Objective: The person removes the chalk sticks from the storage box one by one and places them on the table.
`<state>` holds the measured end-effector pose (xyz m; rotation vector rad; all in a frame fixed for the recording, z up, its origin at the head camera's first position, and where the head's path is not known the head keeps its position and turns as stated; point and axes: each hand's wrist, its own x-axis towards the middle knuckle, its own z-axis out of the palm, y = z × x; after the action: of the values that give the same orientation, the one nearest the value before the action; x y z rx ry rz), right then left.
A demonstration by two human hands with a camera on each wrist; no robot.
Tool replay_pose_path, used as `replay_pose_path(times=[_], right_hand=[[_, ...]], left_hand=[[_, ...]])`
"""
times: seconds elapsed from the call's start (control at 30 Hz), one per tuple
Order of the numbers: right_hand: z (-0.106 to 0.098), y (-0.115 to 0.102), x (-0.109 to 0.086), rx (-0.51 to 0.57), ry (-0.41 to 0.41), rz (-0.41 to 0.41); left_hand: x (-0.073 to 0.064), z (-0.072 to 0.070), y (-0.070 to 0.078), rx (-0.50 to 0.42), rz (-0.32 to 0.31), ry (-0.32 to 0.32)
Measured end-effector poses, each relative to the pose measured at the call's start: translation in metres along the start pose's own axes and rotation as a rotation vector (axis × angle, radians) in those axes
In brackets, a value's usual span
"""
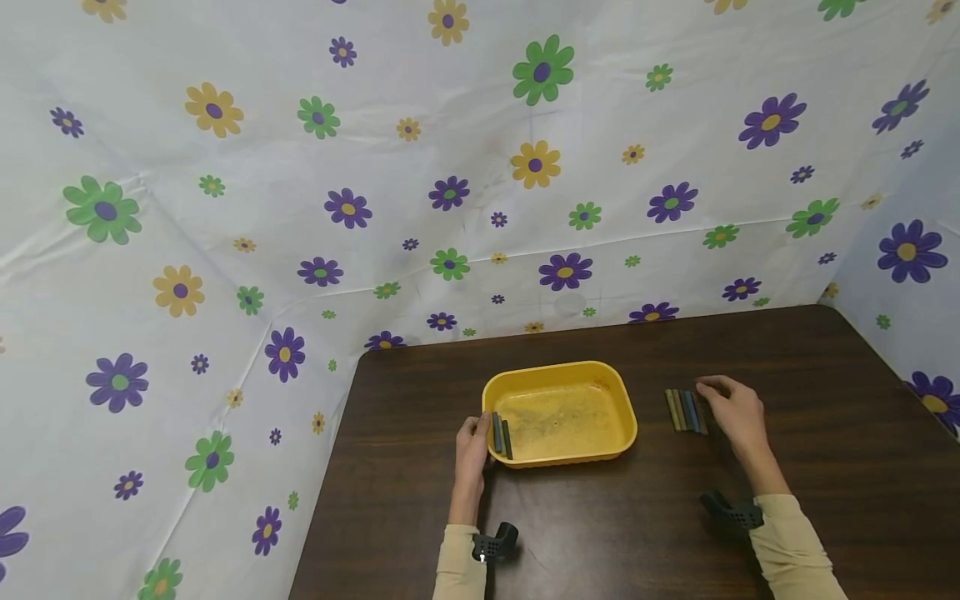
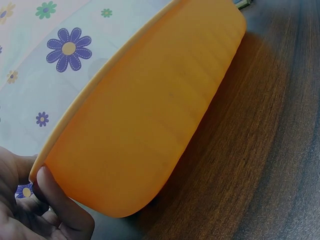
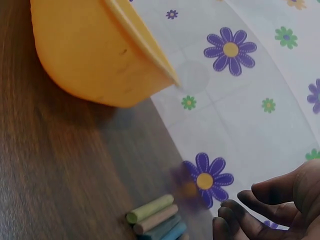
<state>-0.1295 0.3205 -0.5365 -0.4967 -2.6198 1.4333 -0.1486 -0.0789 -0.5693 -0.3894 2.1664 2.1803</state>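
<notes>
A yellow plastic tub [image 1: 558,460] rests on the table. My left hand [image 1: 471,454] pinches its left rim, thumb on one side and fingers on the other, as the left wrist view shows. Inside, chalk sticks [image 1: 497,433] lie along the left wall, one blue and one dark among them. To the right of the tub, several chalk sticks [image 3: 155,212] in yellow-green, tan and blue tones lie side by side on the table. Just beyond their right end is my right hand [image 1: 738,414], its smudged fingers loosely bent with nothing visible between them.
The dark wood-grain table [image 1: 600,533] meets a white flower-patterned cloth [image 1: 480,167] at its back edge. More of this cloth hangs at the left and right sides. Dark camera mounts [image 1: 495,543] are strapped to both wrists.
</notes>
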Motion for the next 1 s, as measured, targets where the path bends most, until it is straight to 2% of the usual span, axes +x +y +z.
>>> replay_pose_path(times=[0.3,0.63,1.0], right_hand=[[0.004,-0.014,-0.003,-0.019,0.017,-0.036],[0.011,-0.032,-0.010,0.002,-0.030,-0.072],[0.029,-0.058,-0.014,0.019,-0.062,-0.115]], left_hand=[[0.001,0.000,0.001,0.003,0.001,-0.005],[0.001,-0.001,0.001,0.012,-0.002,-0.001],[0.001,0.000,0.003,0.021,-0.011,0.000]])
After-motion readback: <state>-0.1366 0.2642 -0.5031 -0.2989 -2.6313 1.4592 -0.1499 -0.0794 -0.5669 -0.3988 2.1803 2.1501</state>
